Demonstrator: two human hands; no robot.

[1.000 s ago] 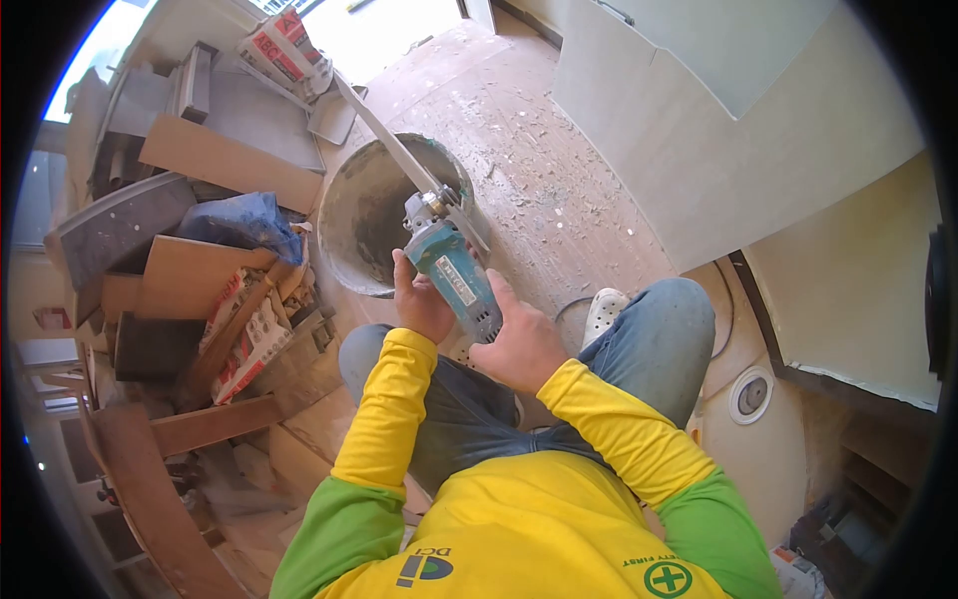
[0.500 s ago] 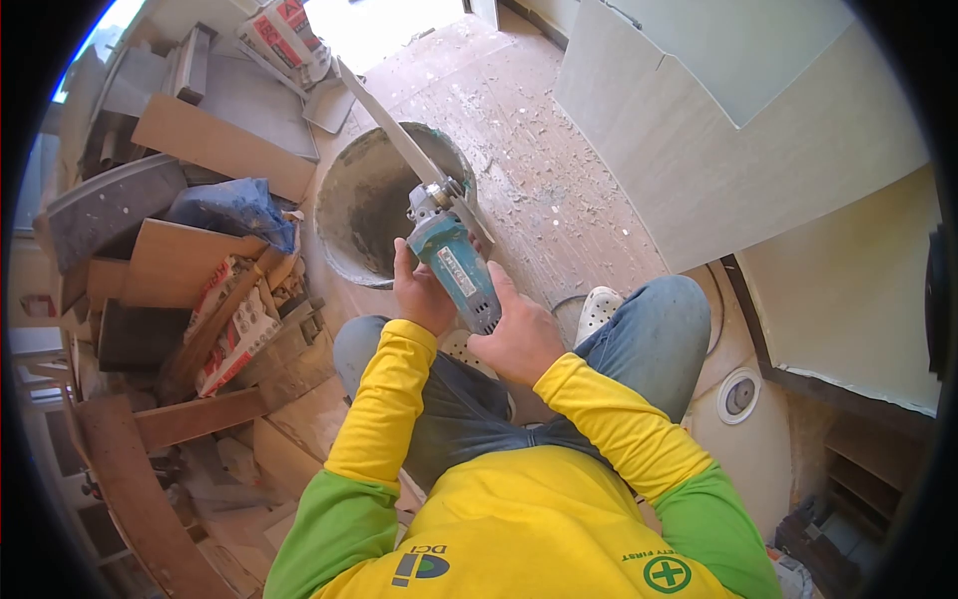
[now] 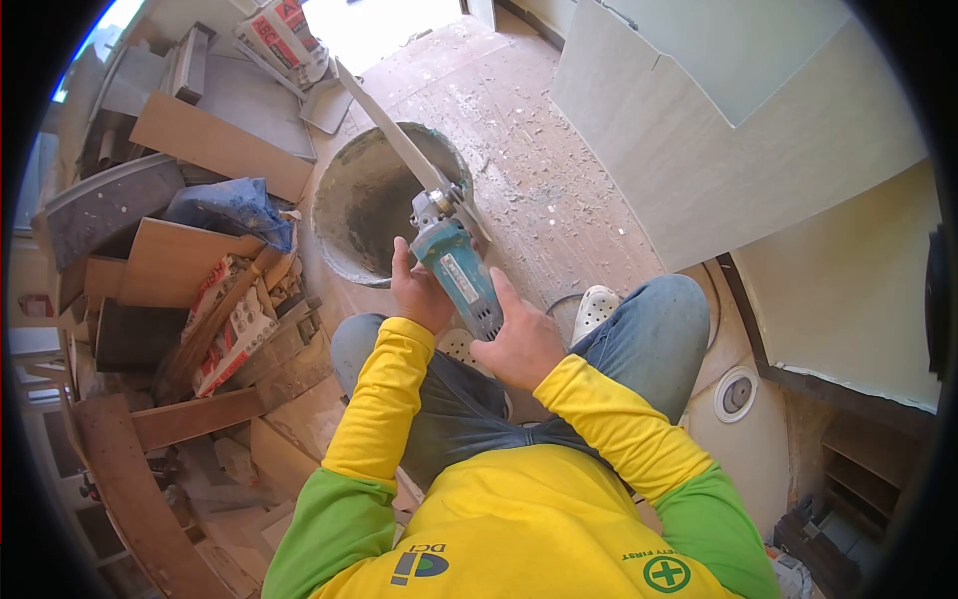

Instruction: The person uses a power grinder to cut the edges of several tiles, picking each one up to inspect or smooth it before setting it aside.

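Observation:
Both my hands hold a teal angle grinder [image 3: 461,272] in front of my knees, its metal head pointing away from me. A long, flat grey strip [image 3: 399,145] sits at the head and reaches up to the left, over the rim of a large mortar-stained bucket [image 3: 344,195]. My left hand [image 3: 423,298] is wrapped round the grinder's left side with the thumb up along the body. My right hand [image 3: 521,339] grips the rear end from the right, fingers along the casing. The lower fingers of both hands are hidden behind the tool.
Scrap boards [image 3: 205,150], a blue plastic bag [image 3: 235,210] and torn paper sacks [image 3: 235,334] are piled on the left. Crumbs of debris cover the floor [image 3: 539,170]. Large pale panels [image 3: 699,150] stand on the right, near a round white fitting [image 3: 736,394]. A cable [image 3: 564,299] runs by my shoe.
The grinder has turned very slightly in my hands, and the whole view has shifted a little. Both hands keep their hold.

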